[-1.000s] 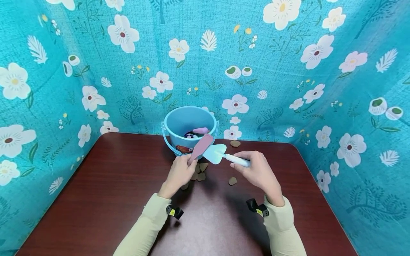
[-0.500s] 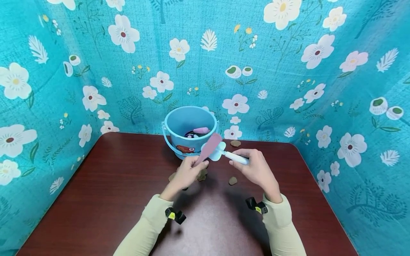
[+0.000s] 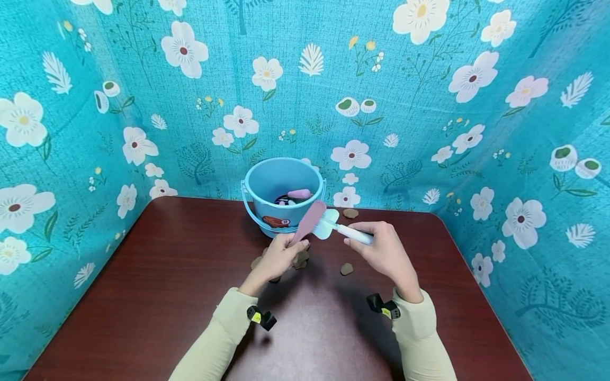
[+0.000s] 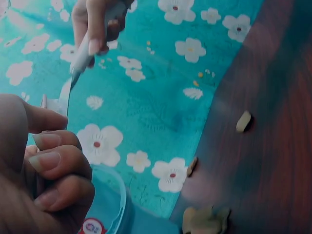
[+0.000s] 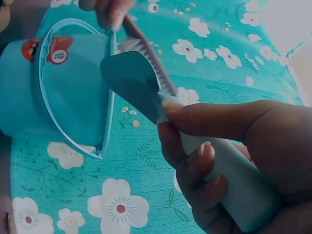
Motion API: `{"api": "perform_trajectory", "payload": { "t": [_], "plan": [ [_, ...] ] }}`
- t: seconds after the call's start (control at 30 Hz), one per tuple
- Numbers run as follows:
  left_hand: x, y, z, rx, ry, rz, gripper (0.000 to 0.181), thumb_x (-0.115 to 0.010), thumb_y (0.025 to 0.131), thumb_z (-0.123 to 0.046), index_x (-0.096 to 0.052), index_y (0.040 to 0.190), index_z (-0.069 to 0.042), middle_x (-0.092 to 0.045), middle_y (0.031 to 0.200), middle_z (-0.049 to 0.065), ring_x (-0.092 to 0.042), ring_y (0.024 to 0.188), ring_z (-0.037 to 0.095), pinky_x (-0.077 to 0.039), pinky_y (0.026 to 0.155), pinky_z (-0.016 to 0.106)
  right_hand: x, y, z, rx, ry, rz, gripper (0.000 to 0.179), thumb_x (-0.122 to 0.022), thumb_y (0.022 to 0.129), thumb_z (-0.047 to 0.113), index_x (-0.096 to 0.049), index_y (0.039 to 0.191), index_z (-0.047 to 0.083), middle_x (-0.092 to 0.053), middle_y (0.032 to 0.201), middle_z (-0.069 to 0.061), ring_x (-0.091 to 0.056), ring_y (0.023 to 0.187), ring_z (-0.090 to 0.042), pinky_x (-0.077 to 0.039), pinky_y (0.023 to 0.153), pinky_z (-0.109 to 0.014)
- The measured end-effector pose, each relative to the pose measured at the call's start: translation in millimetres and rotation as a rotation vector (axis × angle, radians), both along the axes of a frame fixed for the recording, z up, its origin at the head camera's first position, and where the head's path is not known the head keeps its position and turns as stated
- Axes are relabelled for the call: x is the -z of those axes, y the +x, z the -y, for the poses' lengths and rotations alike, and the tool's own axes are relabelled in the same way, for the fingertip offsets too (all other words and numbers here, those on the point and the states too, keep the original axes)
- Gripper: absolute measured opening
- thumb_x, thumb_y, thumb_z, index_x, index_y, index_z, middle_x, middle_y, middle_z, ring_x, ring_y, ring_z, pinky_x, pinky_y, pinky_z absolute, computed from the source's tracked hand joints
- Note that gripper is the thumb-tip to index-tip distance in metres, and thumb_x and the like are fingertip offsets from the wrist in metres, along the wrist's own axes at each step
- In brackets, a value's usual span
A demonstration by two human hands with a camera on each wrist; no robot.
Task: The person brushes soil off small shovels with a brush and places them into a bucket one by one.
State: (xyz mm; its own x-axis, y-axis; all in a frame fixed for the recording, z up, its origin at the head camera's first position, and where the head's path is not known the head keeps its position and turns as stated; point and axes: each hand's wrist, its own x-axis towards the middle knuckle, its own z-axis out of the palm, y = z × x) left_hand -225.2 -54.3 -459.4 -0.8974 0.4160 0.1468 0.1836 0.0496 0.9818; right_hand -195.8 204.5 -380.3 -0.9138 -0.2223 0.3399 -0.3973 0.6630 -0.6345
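In the head view my left hand [image 3: 278, 260] grips a pink-handled brush [image 3: 311, 221], its head overlapping the trowel's blade. My right hand [image 3: 385, 255] holds a small garden trowel [image 3: 326, 225] by its white handle, blade toward the brush. From the right wrist, the white bristles [image 5: 130, 45] show facing the pale blue trowel blade [image 5: 127, 73], with fingers and thumb wrapped around the handle. Curled fingers [image 4: 61, 165] of my left hand fill the left wrist view and hide most of the brush. Both tools are held up in front of a blue bucket [image 3: 261, 209].
Inside the bucket lies a pink-handled item [image 3: 299, 194] among darker things. Several brown stones [image 3: 301, 259] sit below my left hand, partly covered by it. One stone [image 3: 347, 269] lies to their right and another stone [image 3: 350, 213] near the back edge. Flowered blue cloth [image 3: 305, 121] surrounds the table [image 3: 190, 275].
My left hand has moved right with the brush, which now crosses the trowel blade, then shifted slightly back left. My right hand has stayed nearly still. Bucket and stones have not moved.
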Motion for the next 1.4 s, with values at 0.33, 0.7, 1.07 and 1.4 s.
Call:
{"api": "perform_trajectory", "payload": {
  "t": [0.33,0.7,1.07,1.4],
  "plan": [
    [1.5,-14.8,18.6,-0.115,-0.051,0.104,0.032,-0.053,0.105,-0.012,-0.046,0.074,-0.007,-0.035,0.053,-0.003,-0.031,0.044,0.012,-0.028,0.043,0.025,-3.1,1.9,-3.7,0.007,-0.029,0.01,0.026,-0.084,0.084,0.011,-0.078,0.109,0.008,-0.074,0.09,-0.004,-0.055,0.065,-0.02,-0.047,0.058,-0.033],
    [-14.0,1.3,11.3,0.053,0.109,0.042,0.035,-0.055,0.105,-0.017,-0.044,0.075,-0.001,-0.033,0.05,-0.004,-0.027,0.039,0.008,-0.024,0.04,0.024,2.7,-4.1,-2.6,-0.015,-0.049,0.036,0.023,-0.083,0.086,0.012,-0.077,0.108,0.01,-0.071,0.084,-0.001,-0.053,0.061,-0.02,-0.047,0.057,-0.033],
    [-11.8,11.5,-6.0,0.128,0.004,-0.01,0.029,-0.054,0.106,-0.017,-0.05,0.081,-0.002,-0.036,0.053,-0.001,-0.029,0.042,0.009,-0.027,0.042,0.024,0.7,-1.2,1.7,-0.017,-0.018,0.011,0.025,-0.083,0.085,0.012,-0.077,0.109,0.006,-0.073,0.088,-0.003,-0.056,0.064,-0.019,-0.048,0.059,-0.033],
    [3.3,-6.8,7.5,0.056,0.043,0.077,0.032,-0.052,0.107,-0.017,-0.044,0.078,-0.005,-0.032,0.053,-0.003,-0.026,0.041,0.009,-0.026,0.042,0.023,-1.0,0.1,-4.0,0.003,0.005,0.009,0.027,-0.084,0.084,0.013,-0.078,0.11,0.006,-0.075,0.091,-0.004,-0.056,0.065,-0.019,-0.048,0.058,-0.032]
  ]
}}
